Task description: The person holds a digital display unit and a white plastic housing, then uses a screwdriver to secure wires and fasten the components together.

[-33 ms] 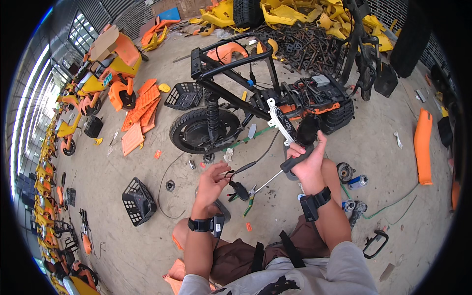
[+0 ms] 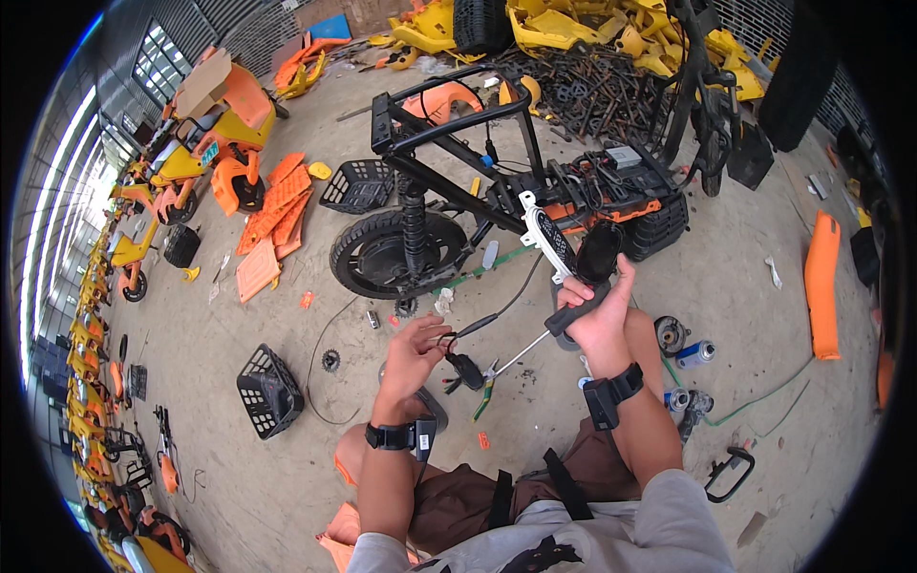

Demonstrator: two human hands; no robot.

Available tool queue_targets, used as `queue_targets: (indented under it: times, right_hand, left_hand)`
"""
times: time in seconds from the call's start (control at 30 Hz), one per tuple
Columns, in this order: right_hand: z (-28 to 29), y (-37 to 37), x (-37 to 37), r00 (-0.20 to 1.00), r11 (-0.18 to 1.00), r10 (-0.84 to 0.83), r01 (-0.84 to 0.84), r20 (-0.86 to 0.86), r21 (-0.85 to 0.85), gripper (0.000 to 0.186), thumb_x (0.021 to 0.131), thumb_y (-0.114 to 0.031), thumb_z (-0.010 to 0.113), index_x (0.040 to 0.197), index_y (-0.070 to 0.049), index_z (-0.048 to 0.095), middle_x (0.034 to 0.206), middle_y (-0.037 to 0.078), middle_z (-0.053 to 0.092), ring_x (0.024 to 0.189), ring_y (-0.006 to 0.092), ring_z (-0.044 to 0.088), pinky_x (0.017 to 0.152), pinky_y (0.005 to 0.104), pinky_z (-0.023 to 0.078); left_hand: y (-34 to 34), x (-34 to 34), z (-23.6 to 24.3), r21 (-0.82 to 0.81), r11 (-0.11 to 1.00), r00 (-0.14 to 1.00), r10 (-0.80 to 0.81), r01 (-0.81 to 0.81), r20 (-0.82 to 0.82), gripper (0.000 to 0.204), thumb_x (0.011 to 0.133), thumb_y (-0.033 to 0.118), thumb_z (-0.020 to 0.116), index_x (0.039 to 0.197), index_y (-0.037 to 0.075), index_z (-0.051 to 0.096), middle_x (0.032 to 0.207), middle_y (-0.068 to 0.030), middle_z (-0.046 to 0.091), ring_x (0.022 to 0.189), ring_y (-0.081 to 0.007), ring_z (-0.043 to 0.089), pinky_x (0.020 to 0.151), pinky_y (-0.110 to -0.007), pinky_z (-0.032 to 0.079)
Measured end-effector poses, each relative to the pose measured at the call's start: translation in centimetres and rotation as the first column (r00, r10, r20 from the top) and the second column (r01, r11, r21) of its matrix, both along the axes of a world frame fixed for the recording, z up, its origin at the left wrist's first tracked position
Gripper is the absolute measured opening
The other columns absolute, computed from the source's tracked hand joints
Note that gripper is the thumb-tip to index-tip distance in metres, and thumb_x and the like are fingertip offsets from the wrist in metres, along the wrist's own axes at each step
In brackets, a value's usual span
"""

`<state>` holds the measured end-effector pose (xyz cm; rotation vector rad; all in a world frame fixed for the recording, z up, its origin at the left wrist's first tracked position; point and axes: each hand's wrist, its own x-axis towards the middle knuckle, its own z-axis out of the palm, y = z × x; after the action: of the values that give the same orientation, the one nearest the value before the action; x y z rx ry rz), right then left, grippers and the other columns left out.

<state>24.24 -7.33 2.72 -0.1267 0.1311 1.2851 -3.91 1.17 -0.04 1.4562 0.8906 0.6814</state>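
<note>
My right hand (image 2: pixel 600 329) is closed around the dark handle of a screwdriver (image 2: pixel 523 352), its metal shaft slanting down to the left. The same hand also has hold of a part with a white frame (image 2: pixel 546 229) and a black rounded piece (image 2: pixel 600 250) beside it. From that part a black cable (image 2: pixel 497 316) curves down to my left hand (image 2: pixel 411 355), whose fingers pinch thin wires at its end. A small black box (image 2: pixel 466 371) hangs by those fingers. Just past the screwdriver tip, green-handled pliers (image 2: pixel 485 396) show on the floor below.
A stripped scooter frame (image 2: pixel 439 134) with a rear wheel (image 2: pixel 396 253) stands ahead. Black baskets (image 2: pixel 270 392), spray cans (image 2: pixel 695 353) and an orange panel (image 2: pixel 821 286) lie around. Metal parts (image 2: pixel 602 91) and yellow covers (image 2: pixel 554 24) are heaped behind; scooters (image 2: pixel 205 124) line the left.
</note>
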Motion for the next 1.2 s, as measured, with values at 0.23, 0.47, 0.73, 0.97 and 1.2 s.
queue_targets:
  times: [0.23,0.47,0.73,0.97,1.2]
  right_hand:
    - [-0.2,0.1,-0.1,1.000,1.000,0.006,-0.006,0.004,-0.025,0.048,0.082,-0.049,0.066,0.104,-0.007,0.064,0.077,-0.003,0.054,0.050,0.0071,0.038,0.049,0.0204,0.032]
    - [-0.1,0.0,-0.1,1.000,1.000,0.007,-0.006,0.012,-0.028,0.049,0.082,-0.049,0.066,0.106,-0.006,0.063,0.080,-0.002,0.054,0.050,0.0073,0.038,0.049,0.0204,0.032]
    - [-0.4,0.1,-0.3,1.000,1.000,0.012,-0.012,0.001,-0.011,0.049,0.082,-0.048,0.065,0.107,-0.006,0.063,0.080,-0.001,0.054,0.050,0.0072,0.038,0.049,0.0205,0.032]
    - [-0.7,0.0,0.2,1.000,1.000,-0.011,0.011,-0.016,-0.007,0.049,0.082,-0.048,0.066,0.107,-0.006,0.063,0.080,-0.001,0.054,0.050,0.0065,0.038,0.049,0.0198,0.034]
    - [-0.7,0.1,0.7,0.999,0.999,-0.030,0.030,-0.021,-0.012,0.049,0.082,-0.047,0.065,0.107,-0.006,0.063,0.082,-0.001,0.055,0.050,0.0067,0.039,0.050,0.0200,0.034]
  left_hand:
    - [0.0,-0.2,-0.1,-0.137,0.990,0.999,-0.035,0.029,-0.042,0.048,0.082,-0.017,0.050,0.128,-0.005,0.047,0.111,-0.0199,0.065,0.088,-0.0191,0.068,0.079,-0.028,0.055]
    - [0.1,-0.1,-1.1,-0.080,0.997,0.977,0.001,-0.019,-0.213,0.051,0.080,-0.018,0.051,0.129,-0.002,0.047,0.106,-0.0192,0.067,0.089,-0.0192,0.068,0.078,-0.027,0.054]
    - [0.1,0.1,-1.0,0.006,0.999,0.998,0.034,-0.034,-0.058,0.047,0.078,-0.019,0.048,0.123,-0.005,0.052,0.100,-0.0168,0.070,0.092,-0.0165,0.067,0.074,-0.023,0.051]
    - [-0.4,0.3,1.0,-0.171,0.981,0.992,-0.075,0.091,0.098,0.031,0.083,-0.008,0.050,0.112,-0.006,0.059,0.092,-0.0132,0.069,0.089,-0.0186,0.067,0.084,-0.030,0.050]
    - [-1.0,0.2,1.7,-0.256,0.926,0.851,-0.112,0.276,0.514,0.021,0.092,0.007,0.058,0.109,-0.005,0.060,0.077,-0.0061,0.064,0.068,-0.0135,0.059,0.081,-0.029,0.050]
